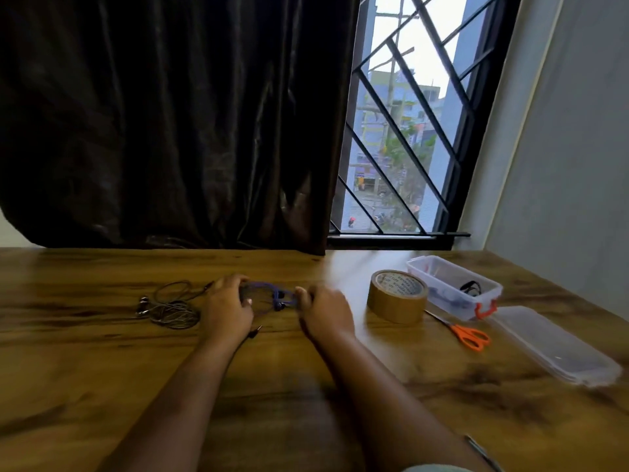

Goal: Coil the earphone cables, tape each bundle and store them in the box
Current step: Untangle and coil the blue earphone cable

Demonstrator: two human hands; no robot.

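A blue earphone cable lies looped on the wooden table between my hands. My left hand grips its left loop with curled fingers. My right hand pinches its right end. A black jack plug pokes out beside my left wrist. A loose tangle of grey and black earphones lies to the left. To the right stand a roll of brown tape and an open clear plastic box with dark cables inside.
Orange-handled scissors lie in front of the box. The clear box lid rests at the right, near the grey wall. A dark curtain and a barred window stand behind the table's far edge.
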